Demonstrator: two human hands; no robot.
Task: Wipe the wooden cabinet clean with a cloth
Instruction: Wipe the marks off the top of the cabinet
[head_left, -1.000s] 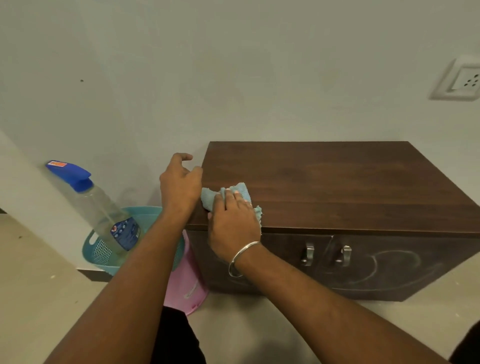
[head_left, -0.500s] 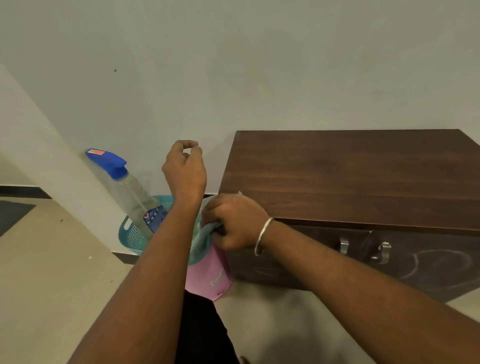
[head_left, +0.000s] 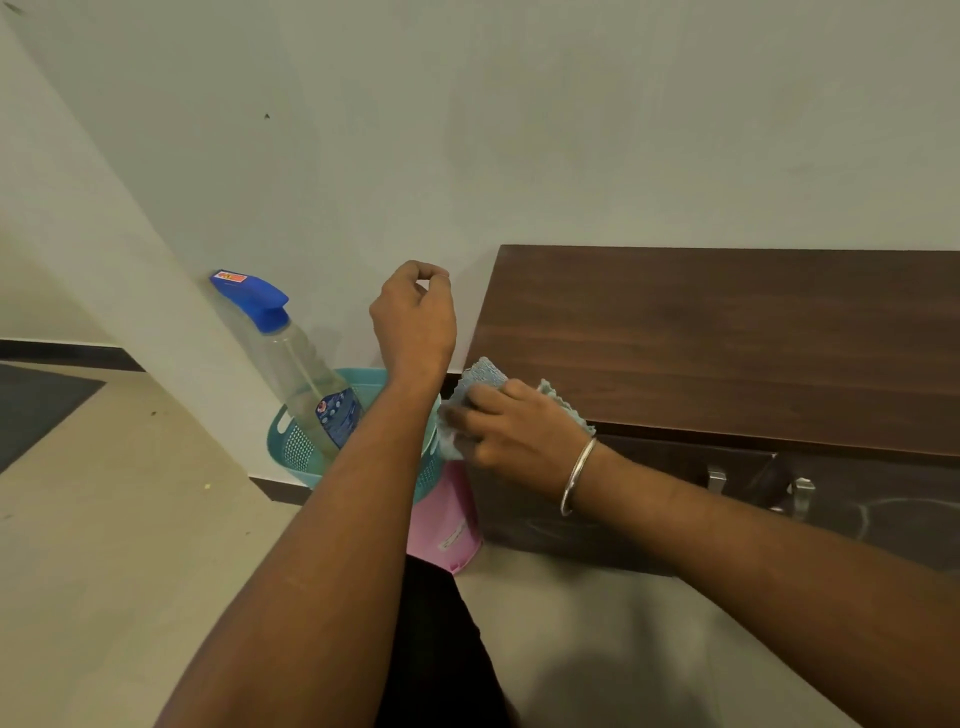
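The low dark-brown wooden cabinet (head_left: 727, 343) stands against the pale wall, its flat top in full view and its front, with two small metal handles (head_left: 758, 491), carrying faint chalky swirl marks that look unwiped. The crumpled light-blue cloth (head_left: 480, 376) is now at the cabinet's near left corner, draped over the edge and down the left side; a second ago it lay on the top surface, just inside that corner, so the wiping has moved off the top and onto the side panel. The right hand (head_left: 511, 431), with a thin silver bangle (head_left: 576, 475) at the wrist, presses on the cloth with its fingers (head_left: 467, 415) laid fairly straight and close together across the fabric, pointing left. The left hand (head_left: 413, 322), which earlier rested on the cabinet's left edge, now hovers clear of it, fingers loosely curled with the thumb near the fingertips, holding nothing. Just left of the cabinet sit a teal perforated plastic basket (head_left: 291, 441) holding a clear spray bottle with a blue trigger top (head_left: 291, 353), and a pink plastic bucket (head_left: 447, 525) below the hands. The top seems largely covered; the side and the marked front likely remain.
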